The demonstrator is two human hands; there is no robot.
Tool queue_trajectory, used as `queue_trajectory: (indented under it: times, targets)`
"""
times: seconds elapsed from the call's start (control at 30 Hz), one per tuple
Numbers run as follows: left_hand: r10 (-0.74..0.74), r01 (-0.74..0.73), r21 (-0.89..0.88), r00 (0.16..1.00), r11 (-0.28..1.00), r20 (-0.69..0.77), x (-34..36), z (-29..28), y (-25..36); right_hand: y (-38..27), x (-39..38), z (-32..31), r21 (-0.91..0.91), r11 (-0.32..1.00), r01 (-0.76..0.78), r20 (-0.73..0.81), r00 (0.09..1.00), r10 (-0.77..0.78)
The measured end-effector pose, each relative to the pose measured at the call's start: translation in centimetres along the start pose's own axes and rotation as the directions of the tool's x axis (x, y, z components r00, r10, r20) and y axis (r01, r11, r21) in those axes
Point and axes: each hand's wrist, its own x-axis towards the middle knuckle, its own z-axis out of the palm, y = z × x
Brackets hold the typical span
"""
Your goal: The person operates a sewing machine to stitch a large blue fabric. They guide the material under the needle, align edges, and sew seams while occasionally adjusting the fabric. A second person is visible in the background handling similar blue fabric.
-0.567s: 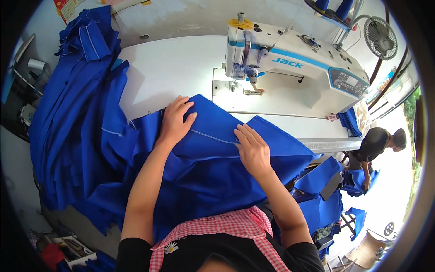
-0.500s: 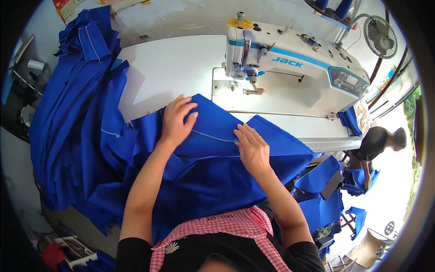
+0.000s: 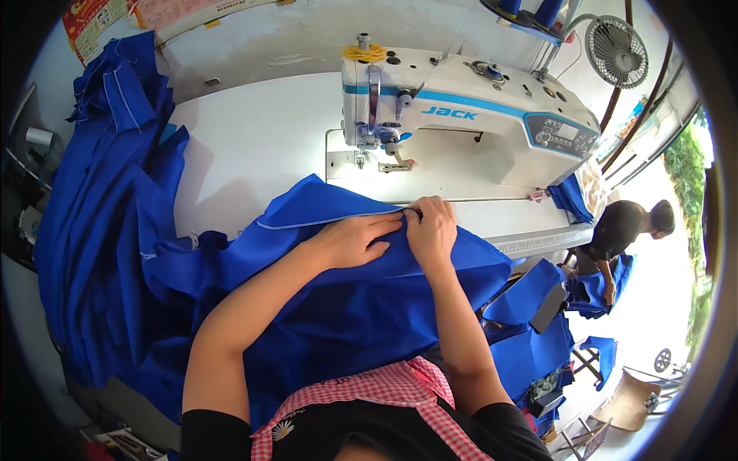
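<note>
A wide piece of royal blue fabric spreads over the table's near edge and my lap, with a pale stitched edge running along its upper fold. My right hand pinches that edge between thumb and fingers, just in front of the sewing machine. Beside it, my left hand lies on the fabric, fingers stretched to the right and thumb apart. The fingertips of both hands almost meet. Behind them, the machine's presser foot has no fabric under it.
A tall heap of blue fabric hangs at the left of the white table. A small fan and thread spools are at upper right. To the right, another person handles blue cloth near stacked blue pieces.
My left hand has slid right and down toward my right hand. The right hand has closed on the fabric's edge, and the stitched edge is now folded up. The view has shifted slightly.
</note>
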Motion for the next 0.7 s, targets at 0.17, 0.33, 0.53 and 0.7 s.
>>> queue_trajectory:
  times: [0.17,0.33,0.53,0.7]
  targets:
    - [-0.154,0.163,-0.022,0.963,0.986,0.222,1.1,-0.6,1.0,2.0,-0.9,-2.9,-0.159,0.987,-0.020,-0.010,1.000,0.019]
    - [-0.120,0.102,0.084,0.961,0.991,0.249,1.0,-0.5,1.4,2.1,-0.4,-3.6,-0.158,0.985,-0.067,0.158,0.983,0.092]
    - [-0.215,0.188,0.176,0.965,0.966,0.149,-2.5,-1.2,2.2,-0.2,-0.1,-2.1,0.002,0.999,-0.046,0.259,0.965,0.044]
    - [-0.333,0.336,0.299,0.941,0.893,-0.062,-4.1,-1.3,1.7,-1.9,2.1,2.9,0.124,0.991,0.054,0.191,0.979,-0.077]
